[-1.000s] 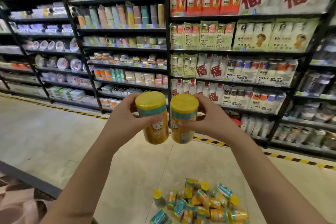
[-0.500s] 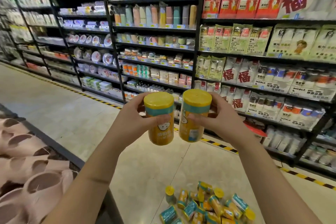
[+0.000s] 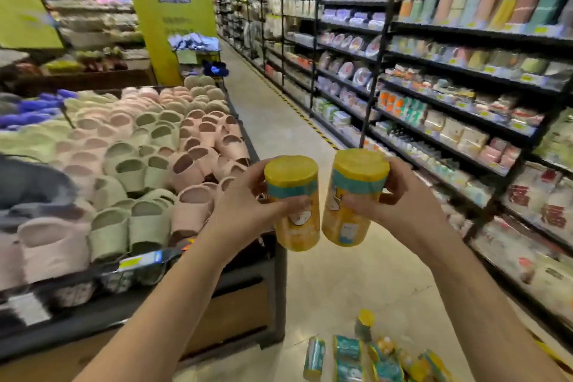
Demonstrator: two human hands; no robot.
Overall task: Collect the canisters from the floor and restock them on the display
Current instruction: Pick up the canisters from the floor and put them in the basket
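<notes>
**Canisters in both hands, more on the floor**

Canisters are what we hold here, one in each hand, both upright and raised in front of us. Our left hand (image 3: pixel 245 211) has its grip closed around the left canister (image 3: pixel 294 205), thumb across its front. Our right hand (image 3: pixel 400 205) has its grip closed around the right canister (image 3: pixel 353 198), which leans slightly toward the other one. Both have yellow lids, a teal band below the lid and a yellow body; their lower ends sit just beside each other, and we cannot tell whether they touch.

Below our right forearm, a pile of canisters (image 3: pixel 372 357) lies on the floor (image 3: pixel 341 288), most on their sides, one standing upright at the pile's far edge.

To our left is a worktop (image 3: pixel 192 288) covered with pink and green slippers (image 3: pixel 148 164). To our right, tall black shelves (image 3: pixel 449 77) of packaged goods run down the aisle. Far off stands a yellow pillar (image 3: pixel 167 9).
</notes>
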